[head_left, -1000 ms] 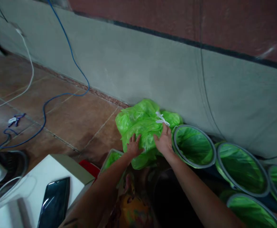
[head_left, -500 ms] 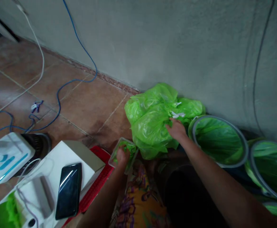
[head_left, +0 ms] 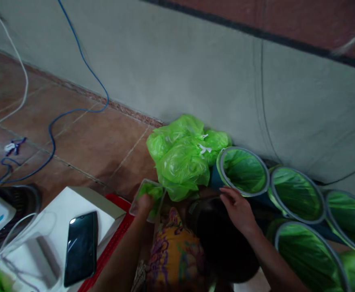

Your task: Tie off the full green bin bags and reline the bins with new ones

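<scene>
A heap of bright green plastic bags (head_left: 182,160) lies on the floor against the grey wall. My left hand (head_left: 143,202) is closed on a small clear tray (head_left: 148,198) with green material in it, just below the heap. My right hand (head_left: 238,209) rests with loosely spread fingers on the rim of a black bin (head_left: 221,239) in my lap, holding nothing that I can see. Several grey-rimmed bins lined with green bags (head_left: 243,171) lie on their sides to the right.
A white box (head_left: 58,227) with a black phone (head_left: 80,246) on it stands at lower left, beside a red basket edge (head_left: 116,239). Blue and white cables (head_left: 51,129) trail over the brown tiled floor. A patterned yellow cloth (head_left: 173,255) covers my lap.
My right hand has come off the green bag heap and down onto the black bin's rim. My left hand stays on the clear tray. The view has swung back up and right.
</scene>
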{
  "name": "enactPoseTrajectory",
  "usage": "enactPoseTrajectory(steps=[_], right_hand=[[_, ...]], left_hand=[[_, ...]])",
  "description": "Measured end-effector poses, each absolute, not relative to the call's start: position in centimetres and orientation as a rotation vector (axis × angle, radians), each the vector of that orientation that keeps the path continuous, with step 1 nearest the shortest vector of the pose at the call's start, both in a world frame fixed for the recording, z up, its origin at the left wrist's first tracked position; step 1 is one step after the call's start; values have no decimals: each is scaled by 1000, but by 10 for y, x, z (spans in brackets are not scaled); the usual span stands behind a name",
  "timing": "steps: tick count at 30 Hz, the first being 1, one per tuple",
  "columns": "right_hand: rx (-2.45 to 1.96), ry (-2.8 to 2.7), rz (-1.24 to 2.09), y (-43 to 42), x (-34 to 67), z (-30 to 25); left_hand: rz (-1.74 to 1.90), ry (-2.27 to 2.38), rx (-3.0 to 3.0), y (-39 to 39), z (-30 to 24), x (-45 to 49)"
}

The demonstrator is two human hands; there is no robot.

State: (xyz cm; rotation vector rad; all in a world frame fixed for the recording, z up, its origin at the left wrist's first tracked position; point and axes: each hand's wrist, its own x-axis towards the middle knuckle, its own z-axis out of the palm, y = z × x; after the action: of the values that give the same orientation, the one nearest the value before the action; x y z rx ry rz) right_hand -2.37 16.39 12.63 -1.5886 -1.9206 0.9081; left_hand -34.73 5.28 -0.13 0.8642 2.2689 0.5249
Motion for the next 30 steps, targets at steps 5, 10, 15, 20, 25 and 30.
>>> enactPoseTrajectory(steps=[5, 10, 15, 20, 25, 30], right_hand=[[-1615, -1623, 1086, 137, -11, 158], [-1417, -1639, 1084, 105, -29, 224], [-976, -1914, 821, 73, -25, 347], [-807, -2175, 810, 41, 2, 422], [-1047, -1957, 840, 20, 33, 410], [-1281, -1823, 557, 0, 77, 406]], left_hand=[[1215, 1734, 684, 63, 127, -348], [1418, 1079, 695, 54, 269, -317], [1006, 989, 1464, 46, 366, -278], [720, 886, 2120, 34, 436, -230], [699, 1065, 2439, 27, 451, -195], [788, 1502, 2638, 43, 435, -187]])
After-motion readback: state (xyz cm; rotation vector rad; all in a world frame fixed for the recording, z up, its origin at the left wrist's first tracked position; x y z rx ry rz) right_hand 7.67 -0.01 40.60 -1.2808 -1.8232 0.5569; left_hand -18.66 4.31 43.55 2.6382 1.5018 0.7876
